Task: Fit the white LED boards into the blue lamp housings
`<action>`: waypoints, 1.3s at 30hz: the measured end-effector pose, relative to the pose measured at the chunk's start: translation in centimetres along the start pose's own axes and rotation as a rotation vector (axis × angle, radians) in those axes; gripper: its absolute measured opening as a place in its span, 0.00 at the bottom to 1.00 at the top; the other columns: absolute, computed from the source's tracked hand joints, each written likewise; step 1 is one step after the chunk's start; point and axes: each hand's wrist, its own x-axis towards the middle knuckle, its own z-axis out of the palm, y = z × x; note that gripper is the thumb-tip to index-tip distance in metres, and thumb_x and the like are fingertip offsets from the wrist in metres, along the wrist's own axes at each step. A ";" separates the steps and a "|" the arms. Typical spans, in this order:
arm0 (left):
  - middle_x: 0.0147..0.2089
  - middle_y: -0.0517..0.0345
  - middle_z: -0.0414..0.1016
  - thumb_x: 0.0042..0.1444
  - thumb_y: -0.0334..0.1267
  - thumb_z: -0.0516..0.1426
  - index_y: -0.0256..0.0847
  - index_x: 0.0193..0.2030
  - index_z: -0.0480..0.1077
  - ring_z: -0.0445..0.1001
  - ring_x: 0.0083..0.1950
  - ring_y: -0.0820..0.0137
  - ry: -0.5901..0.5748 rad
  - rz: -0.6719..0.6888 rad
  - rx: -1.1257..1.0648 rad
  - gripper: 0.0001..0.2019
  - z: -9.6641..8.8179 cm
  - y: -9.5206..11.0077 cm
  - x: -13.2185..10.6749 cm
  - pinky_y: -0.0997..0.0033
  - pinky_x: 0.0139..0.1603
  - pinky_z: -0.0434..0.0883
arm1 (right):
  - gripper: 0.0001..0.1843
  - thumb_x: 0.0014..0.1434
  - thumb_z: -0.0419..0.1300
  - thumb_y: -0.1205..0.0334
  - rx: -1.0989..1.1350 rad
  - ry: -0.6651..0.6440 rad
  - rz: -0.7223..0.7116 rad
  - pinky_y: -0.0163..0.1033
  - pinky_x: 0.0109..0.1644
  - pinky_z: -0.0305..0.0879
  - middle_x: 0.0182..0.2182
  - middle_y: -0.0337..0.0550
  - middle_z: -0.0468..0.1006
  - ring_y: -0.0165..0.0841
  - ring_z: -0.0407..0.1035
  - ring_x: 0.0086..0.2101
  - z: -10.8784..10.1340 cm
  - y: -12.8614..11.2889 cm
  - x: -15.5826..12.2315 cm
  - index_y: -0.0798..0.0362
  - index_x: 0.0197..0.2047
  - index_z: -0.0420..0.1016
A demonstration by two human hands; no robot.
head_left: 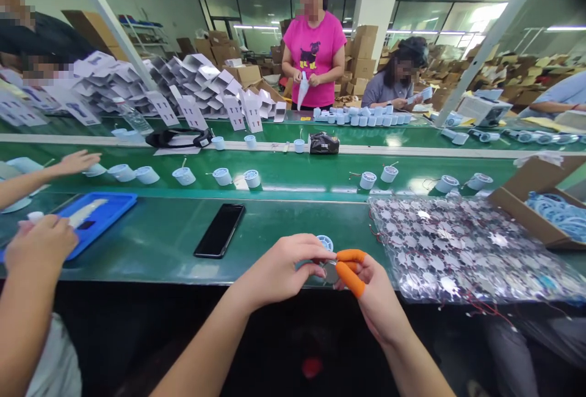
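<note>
The left hand [289, 267] and the right hand [373, 290] pinched a thin wire [330, 262] between their nearly meeting fingertips, its long axis too obscured to tell, while the part-hidden blue ring [325, 242] lay just beyond that grip, nearer the left hand.

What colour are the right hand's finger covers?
The finger covers are orange, best seen in the head view.
</note>
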 end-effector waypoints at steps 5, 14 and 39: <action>0.44 0.53 0.78 0.61 0.33 0.61 0.44 0.49 0.78 0.76 0.41 0.69 0.505 -0.034 0.034 0.11 2.5 -0.2 -0.3 0.67 0.48 0.75 | 0.19 0.44 0.79 0.56 0.371 0.125 0.122 0.31 0.30 0.69 0.26 0.37 0.79 0.25 0.69 0.25 0.5 0.7 1.0 0.54 0.38 0.83; 0.38 0.51 0.77 0.61 0.41 0.62 0.38 0.39 0.80 0.74 0.38 0.68 0.589 -0.283 -0.382 0.09 7.4 -0.8 -1.1 0.71 0.39 0.73 | 0.21 0.47 0.77 0.57 0.475 0.180 0.072 0.33 0.34 0.71 0.37 0.41 0.82 0.29 0.72 0.32 3.2 1.6 0.7 0.49 0.45 0.82; 0.26 0.57 0.71 0.53 0.40 0.64 0.35 0.25 0.76 0.66 0.29 0.73 0.503 -0.525 -0.452 0.11 6.9 -1.2 -0.7 0.75 0.30 0.63 | 0.23 0.45 0.78 0.56 0.159 0.400 -0.174 0.42 0.44 0.74 0.35 0.43 0.82 0.35 0.76 0.37 1.9 4.1 0.5 0.51 0.43 0.79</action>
